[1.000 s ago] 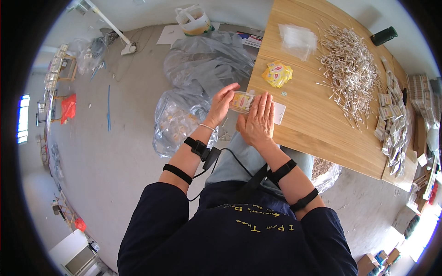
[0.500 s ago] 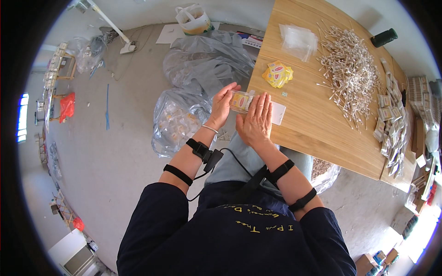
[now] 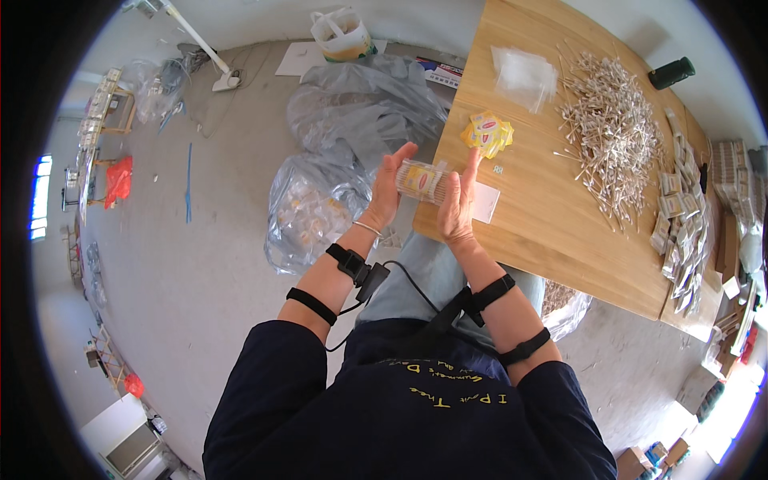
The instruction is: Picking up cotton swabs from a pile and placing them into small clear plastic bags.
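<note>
Over the table's near left corner, a clear pack of cotton swabs [image 3: 422, 181] with a yellow label is held level between my two palms. My left hand [image 3: 386, 192] presses against its left end, fingers pointing up and away. At the other end my right hand [image 3: 458, 204] stands on edge, its palm side against the pack and its fingers straight. Just right of that hand a white card [image 3: 486, 202] lies on the wooden table [image 3: 536, 216]. Beyond it is a small pile of yellow labels [image 3: 488, 134].
A large heap of loose cotton swabs [image 3: 612, 132] covers the table's middle right. Clear empty bags [image 3: 524, 78] lie farther back, and filled packs [image 3: 680, 216] line the right edge. A dark green cylinder [image 3: 671, 73] lies behind. Plastic sacks [image 3: 312, 212] sit on the floor at left.
My right hand has turned from lying flat over the pack to standing on edge at its right end, uncovering more of the swabs. My left hand stays at the left end.
</note>
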`<state>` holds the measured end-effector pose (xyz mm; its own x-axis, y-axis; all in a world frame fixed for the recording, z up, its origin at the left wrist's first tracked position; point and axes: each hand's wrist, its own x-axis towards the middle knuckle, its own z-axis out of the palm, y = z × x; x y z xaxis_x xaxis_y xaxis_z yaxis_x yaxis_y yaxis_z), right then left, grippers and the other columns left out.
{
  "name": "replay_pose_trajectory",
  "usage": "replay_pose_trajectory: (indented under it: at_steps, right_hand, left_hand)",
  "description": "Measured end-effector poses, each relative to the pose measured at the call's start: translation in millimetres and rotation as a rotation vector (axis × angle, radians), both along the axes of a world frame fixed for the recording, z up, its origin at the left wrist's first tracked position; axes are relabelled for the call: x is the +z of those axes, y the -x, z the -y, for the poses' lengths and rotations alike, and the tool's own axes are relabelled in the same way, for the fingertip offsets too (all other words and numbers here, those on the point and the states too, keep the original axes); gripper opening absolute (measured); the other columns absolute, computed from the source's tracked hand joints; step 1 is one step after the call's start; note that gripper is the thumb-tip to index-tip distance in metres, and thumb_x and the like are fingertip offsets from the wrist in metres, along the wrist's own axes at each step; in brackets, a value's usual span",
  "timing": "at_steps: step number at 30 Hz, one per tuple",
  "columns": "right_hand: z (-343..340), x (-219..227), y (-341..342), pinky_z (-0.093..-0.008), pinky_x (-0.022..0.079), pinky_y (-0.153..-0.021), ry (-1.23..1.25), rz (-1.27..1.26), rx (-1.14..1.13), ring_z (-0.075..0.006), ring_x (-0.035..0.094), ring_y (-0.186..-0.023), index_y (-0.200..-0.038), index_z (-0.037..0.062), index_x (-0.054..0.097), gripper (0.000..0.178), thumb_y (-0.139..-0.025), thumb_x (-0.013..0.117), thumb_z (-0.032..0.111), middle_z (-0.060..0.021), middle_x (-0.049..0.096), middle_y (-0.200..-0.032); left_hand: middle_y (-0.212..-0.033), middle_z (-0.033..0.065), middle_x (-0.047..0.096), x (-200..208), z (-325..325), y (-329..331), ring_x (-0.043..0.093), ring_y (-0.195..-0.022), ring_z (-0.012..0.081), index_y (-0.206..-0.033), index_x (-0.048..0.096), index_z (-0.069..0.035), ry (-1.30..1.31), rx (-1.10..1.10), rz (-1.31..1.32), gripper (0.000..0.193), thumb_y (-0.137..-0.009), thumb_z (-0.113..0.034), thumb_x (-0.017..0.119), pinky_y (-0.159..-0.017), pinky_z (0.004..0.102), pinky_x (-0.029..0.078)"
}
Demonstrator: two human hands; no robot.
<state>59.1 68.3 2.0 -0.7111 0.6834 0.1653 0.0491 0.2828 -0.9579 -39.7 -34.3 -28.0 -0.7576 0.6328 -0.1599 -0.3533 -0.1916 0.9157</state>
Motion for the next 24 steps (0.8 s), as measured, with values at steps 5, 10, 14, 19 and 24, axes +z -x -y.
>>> replay_pose_trajectory:
  at_steps: [5, 10, 14, 19, 24]
  right_hand:
    - [15, 1, 15, -0.0421, 0.009, -0.117, 0.118, -0.08, 0.076, -0.0413, 0.007, -0.144, -0.149, -0.0061, 0.005, 0.077, -0.099, 0.029, 0.048, -0.0294, 0.009, -0.154]
    - [17, 3, 17, -0.0423, 0.01, -0.117, 0.156, -0.061, 0.123, -0.0411, 0.007, -0.144, -0.148, -0.0062, 0.007, 0.078, -0.099, 0.03, 0.049, -0.0299, 0.01, -0.154]
    - [19, 1, 21, -0.042, 0.01, -0.116, 0.165, -0.079, 0.128, -0.04, 0.008, -0.145, -0.148, -0.0061, 0.008, 0.078, -0.099, 0.032, 0.048, -0.0287, 0.012, -0.154]
    - [16, 2, 17, -0.041, 0.015, -0.115, 0.226, -0.235, 0.045, -0.0371, 0.018, -0.143, -0.148, -0.0062, 0.014, 0.071, -0.099, 0.035, 0.041, -0.027, 0.022, -0.152]
    - [22, 0, 20, -0.0411, 0.016, -0.115, 0.146, -0.219, 0.076, -0.037, 0.02, -0.143, -0.148, -0.0054, 0.015, 0.068, -0.1, 0.034, 0.039, -0.0261, 0.023, -0.152]
  left_hand:
    - [-0.147, 0.0103, 0.038, -4, 1, 1, 0.035, -0.135, 0.0208, -0.145, 0.032, -0.001, -0.059, -0.062, 0.014, 0.08, -0.096, -0.064, 0.024, -0.112, 0.0344, 0.027]
    - [-0.149, 0.0109, 0.036, 0, 2, 0, 0.034, -0.136, 0.0218, -0.147, 0.029, -0.004, -0.042, -0.095, -0.01, 0.081, -0.095, -0.066, 0.025, -0.112, 0.0346, 0.026]
    - [-0.15, 0.0117, 0.034, 0, 4, 2, 0.033, -0.137, 0.0229, -0.148, 0.027, -0.005, -0.051, -0.11, -0.024, 0.08, -0.095, -0.065, 0.026, -0.113, 0.035, 0.025]
    - [-0.15, 0.0129, 0.035, -5, 7, 6, 0.034, -0.136, 0.0223, -0.148, 0.027, -0.004, -0.042, -0.025, -0.061, 0.073, -0.098, -0.058, 0.028, -0.112, 0.0338, 0.026]
    - [-0.147, 0.0135, 0.038, -1, 7, 8, 0.04, -0.132, 0.0201, -0.146, 0.03, -0.002, 0.027, -0.138, -0.067, 0.057, -0.103, -0.039, 0.035, -0.11, 0.0315, 0.03]
